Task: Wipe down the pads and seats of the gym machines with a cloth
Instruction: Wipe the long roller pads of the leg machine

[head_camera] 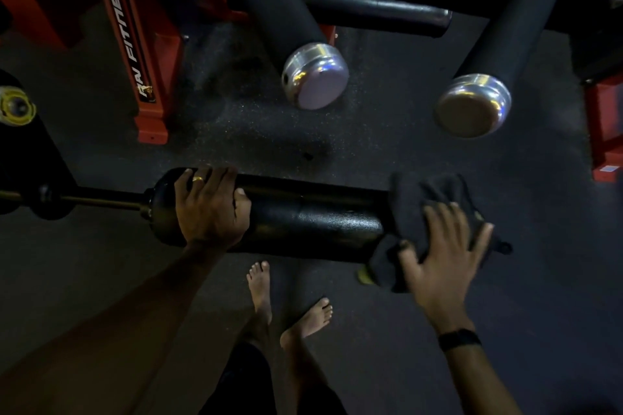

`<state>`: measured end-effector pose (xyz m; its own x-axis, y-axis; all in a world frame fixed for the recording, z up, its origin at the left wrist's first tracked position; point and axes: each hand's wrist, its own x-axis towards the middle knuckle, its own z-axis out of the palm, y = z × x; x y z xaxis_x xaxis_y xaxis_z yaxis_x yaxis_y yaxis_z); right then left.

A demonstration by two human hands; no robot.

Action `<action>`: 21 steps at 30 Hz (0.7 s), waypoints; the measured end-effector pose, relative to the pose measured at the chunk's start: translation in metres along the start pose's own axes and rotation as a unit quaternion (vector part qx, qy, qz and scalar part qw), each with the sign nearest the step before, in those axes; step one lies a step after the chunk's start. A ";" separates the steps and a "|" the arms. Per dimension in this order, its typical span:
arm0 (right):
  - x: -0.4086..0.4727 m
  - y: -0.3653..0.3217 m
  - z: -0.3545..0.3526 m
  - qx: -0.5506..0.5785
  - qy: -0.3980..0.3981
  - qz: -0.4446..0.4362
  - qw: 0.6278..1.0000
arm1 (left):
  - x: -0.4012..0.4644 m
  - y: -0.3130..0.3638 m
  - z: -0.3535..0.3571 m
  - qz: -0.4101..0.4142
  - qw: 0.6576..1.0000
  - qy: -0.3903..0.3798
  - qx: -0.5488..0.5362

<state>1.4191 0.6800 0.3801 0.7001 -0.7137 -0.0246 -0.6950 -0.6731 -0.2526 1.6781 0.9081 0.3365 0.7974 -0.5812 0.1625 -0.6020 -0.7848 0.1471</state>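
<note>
Black cylindrical foam roller pad [303,222], spanning between both hands. Left hand [210,205] curled over its near end, likely steadying. Right hand [445,256], fingers spread flat, pressing dark crumpled cloth [428,209] onto far end, probably wiping.

The only lettering runs in white along a black stripe on the red machine frame [143,54] at upper left. It reads "FITNE", cut off at the top, with two unclear letters and a small logo before it.
</note>
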 end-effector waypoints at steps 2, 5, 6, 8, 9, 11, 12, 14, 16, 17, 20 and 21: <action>0.020 0.015 -0.007 -0.002 0.009 0.080 0.997 | -0.001 0.000 0.001 0.000 1.000 0.004 -0.002; 0.066 0.010 -0.019 -0.017 -0.085 0.162 0.983 | -0.001 0.000 0.000 0.003 1.000 0.004 -0.006; 0.081 0.003 -0.021 -0.023 -0.117 0.180 0.976 | -0.001 0.001 0.000 0.003 1.000 0.003 -0.007; 0.103 -0.019 -0.018 -0.035 -0.179 0.182 0.966 | -0.001 0.000 0.000 0.005 1.000 0.009 -0.011; 0.109 -0.037 -0.012 -0.038 -0.206 0.163 0.964 | -0.002 -0.001 0.000 0.005 1.000 0.015 -0.011; 0.108 -0.077 0.001 -0.033 -0.223 0.112 0.968 | -0.002 0.000 0.001 0.011 1.000 0.025 -0.013; 0.102 -0.098 0.009 -0.025 -0.210 0.079 0.974 | -0.002 0.001 0.000 0.010 0.999 0.028 -0.012; 0.082 -0.129 0.019 -0.008 -0.159 0.019 0.987 | -0.004 0.002 0.001 0.004 0.999 0.036 -0.011; 0.061 -0.135 0.018 0.009 -0.113 -0.019 0.993 | -0.010 0.002 0.002 0.002 0.999 0.050 -0.007; 0.049 -0.128 0.017 0.025 -0.088 -0.045 0.995 | -0.013 0.001 0.004 0.005 0.998 0.062 -0.004; 0.014 -0.087 0.017 0.031 -0.053 -0.130 0.990 | -0.020 -0.002 0.006 0.014 0.996 0.087 0.001; 0.006 -0.072 0.015 0.031 -0.042 -0.138 0.989 | -0.020 -0.003 0.006 0.017 0.996 0.088 0.004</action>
<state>1.4760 0.7267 0.3833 0.8751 -0.4832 -0.0255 -0.4652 -0.8256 -0.3195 1.6638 0.9208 0.3269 0.7568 -0.5605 0.3363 -0.6271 -0.7677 0.1317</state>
